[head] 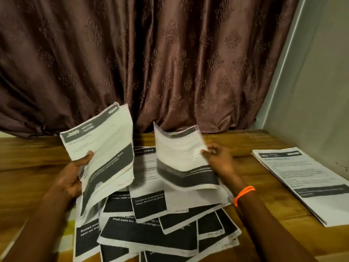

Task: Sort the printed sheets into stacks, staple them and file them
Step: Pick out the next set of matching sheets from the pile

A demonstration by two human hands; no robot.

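Note:
My left hand (75,173) holds a small bunch of printed sheets (105,148) upright above the table, thumb on the front page. My right hand (219,159) pinches the right edge of another few printed sheets (181,157), lifted and blurred. Under both lies a loose heap of printed sheets (151,229) with black header and footer blocks, fanned out and overlapping. A neat stack of printed sheets (306,180) lies flat at the right side of the table. No stapler or file shows.
The wooden table (34,163) runs left to right under the sheets. A brown patterned curtain (151,63) hangs right behind its far edge. A pale wall (321,82) closes the right side. An orange band (243,194) circles my right wrist.

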